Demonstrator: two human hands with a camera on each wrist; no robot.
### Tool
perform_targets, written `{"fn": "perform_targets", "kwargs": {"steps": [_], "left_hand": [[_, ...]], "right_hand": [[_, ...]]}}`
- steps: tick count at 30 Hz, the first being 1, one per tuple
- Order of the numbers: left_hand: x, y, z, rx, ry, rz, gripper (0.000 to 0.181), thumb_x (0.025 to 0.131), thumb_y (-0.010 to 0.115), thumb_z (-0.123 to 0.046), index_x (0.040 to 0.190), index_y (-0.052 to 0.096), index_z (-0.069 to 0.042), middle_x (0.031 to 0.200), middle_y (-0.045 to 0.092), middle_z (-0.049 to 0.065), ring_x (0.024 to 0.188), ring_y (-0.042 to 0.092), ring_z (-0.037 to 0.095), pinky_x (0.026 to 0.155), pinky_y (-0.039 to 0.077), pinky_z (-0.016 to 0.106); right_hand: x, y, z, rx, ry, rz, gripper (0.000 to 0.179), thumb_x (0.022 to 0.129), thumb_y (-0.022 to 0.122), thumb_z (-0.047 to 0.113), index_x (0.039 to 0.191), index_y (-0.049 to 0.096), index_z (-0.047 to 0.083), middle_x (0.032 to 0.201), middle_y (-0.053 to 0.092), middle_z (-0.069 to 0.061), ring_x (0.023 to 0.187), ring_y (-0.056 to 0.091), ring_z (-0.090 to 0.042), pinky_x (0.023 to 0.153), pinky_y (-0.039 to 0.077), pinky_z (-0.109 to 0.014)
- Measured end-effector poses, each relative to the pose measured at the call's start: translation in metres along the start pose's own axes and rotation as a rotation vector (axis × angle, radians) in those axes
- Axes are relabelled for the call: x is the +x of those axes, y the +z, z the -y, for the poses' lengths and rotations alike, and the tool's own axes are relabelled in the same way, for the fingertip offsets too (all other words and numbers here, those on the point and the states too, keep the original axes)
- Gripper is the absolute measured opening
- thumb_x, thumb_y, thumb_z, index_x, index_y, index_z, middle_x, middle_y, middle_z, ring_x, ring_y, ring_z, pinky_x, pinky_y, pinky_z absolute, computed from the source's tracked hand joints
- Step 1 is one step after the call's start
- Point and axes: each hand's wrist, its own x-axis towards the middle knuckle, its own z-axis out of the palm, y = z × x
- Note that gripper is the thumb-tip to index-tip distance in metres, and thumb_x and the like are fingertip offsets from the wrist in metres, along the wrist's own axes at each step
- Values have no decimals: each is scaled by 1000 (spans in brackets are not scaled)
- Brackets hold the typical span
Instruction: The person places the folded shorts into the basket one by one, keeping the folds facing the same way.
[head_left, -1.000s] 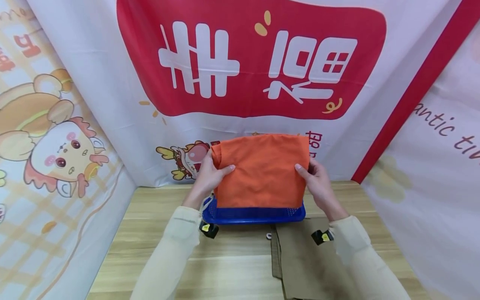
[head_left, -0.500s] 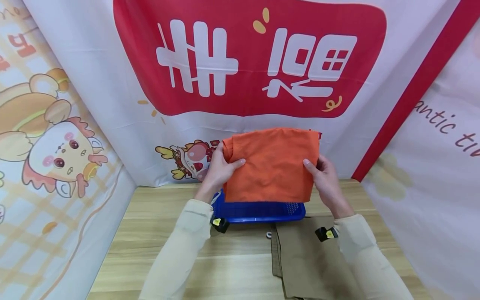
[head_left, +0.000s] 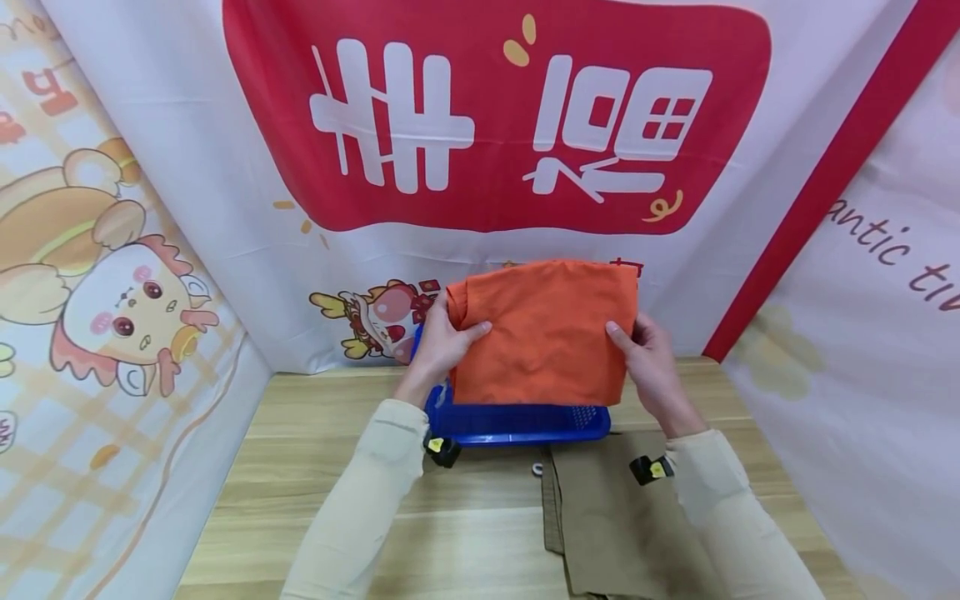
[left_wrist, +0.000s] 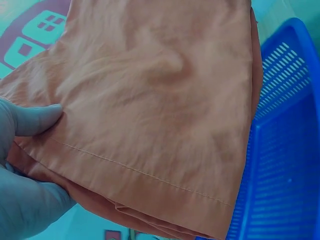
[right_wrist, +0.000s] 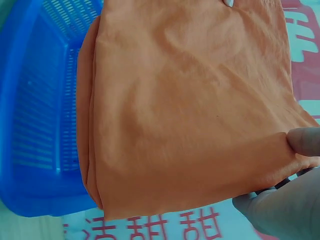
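Note:
A folded orange garment (head_left: pixel 547 333), with a stitched hem in the left wrist view, is held up over a blue plastic basket (head_left: pixel 517 435). My left hand (head_left: pixel 442 346) pinches its left side, thumb on the near face and fingers behind. On the opposite side my right hand (head_left: pixel 656 362) grips it the same way. Several fabric layers show along the lower edge in the right wrist view. The cloth hides most of the basket, whose perforated wall (left_wrist: pixel 285 75) shows beside the garment in the left wrist view. Its exact kind cannot be told.
A folded brown cloth (head_left: pixel 630 517) lies on the wooden table (head_left: pixel 465 533) at the front right. Near its left edge is a small white ring-like piece (head_left: pixel 537 469). Printed fabric walls (head_left: pixel 487 217) enclose the back and both sides.
Both hands have carried the orange garment a little to the right and slightly up, mostly in the first half second. The brown cloth stays where it was.

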Motion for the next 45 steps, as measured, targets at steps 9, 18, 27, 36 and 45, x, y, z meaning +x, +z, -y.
{"fn": "perform_targets", "kwargs": {"steps": [9,18,27,36,45], "left_hand": [[0,-4,38,7,-102,-16,61,90,76,-3,142,45,-9,134,56,11,124,54,27,109,43,46],[1,-12,69,22,-192,-50,69,90,76,-2,148,39,-6,143,51,15,131,49,29,115,36,47],[6,-15,102,18,-274,-84,65,90,74,0,146,40,-3,144,50,17,131,48,32,115,35,49],[9,-13,125,69,-328,-107,63,91,75,-4,143,41,-2,142,51,19,128,50,34,114,37,51],[8,-10,145,99,-412,-84,67,94,72,-7,149,34,-3,146,48,19,129,49,35,114,35,55]], "right_hand": [[9,11,-36,2,66,12,44,106,54,22,145,48,3,136,53,-17,115,55,-27,96,52,-33],[22,22,-62,-5,114,43,41,106,54,15,144,50,1,137,54,-20,119,54,-29,104,47,-45],[36,32,-90,-20,211,71,40,107,52,14,144,50,0,137,54,-20,119,52,-31,106,43,-47],[42,42,-106,-68,277,70,34,108,50,14,139,52,0,130,55,-16,113,51,-29,100,44,-43],[44,53,-123,-101,334,67,33,108,48,15,137,52,0,128,54,-15,114,49,-29,103,41,-44]]}}
